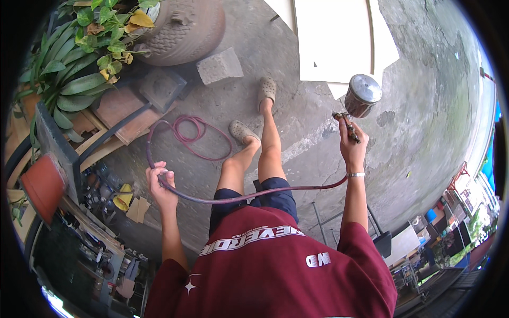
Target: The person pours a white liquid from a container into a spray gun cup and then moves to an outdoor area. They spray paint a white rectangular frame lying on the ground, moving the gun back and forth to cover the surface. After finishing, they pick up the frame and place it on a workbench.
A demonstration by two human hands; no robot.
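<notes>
My hands work apart: left hand (163,185) round a purplish-red hose (297,188), right hand (354,151) clasping a dark, brassy spray gun (349,130) with silver-topped cup (363,95), over grey floor (297,124).

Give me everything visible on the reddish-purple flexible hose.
The reddish-purple flexible hose looks like slim rubber or plastic, darker and greyer in places. From behind the wrist of the bare right hand, it sags in front of the dark-blue cloth shorts, contact there unclear. It passes through the bare left hand, arches beyond it, then lies in loose loops on the grey concrete floor. Neither end can be made out.
</notes>
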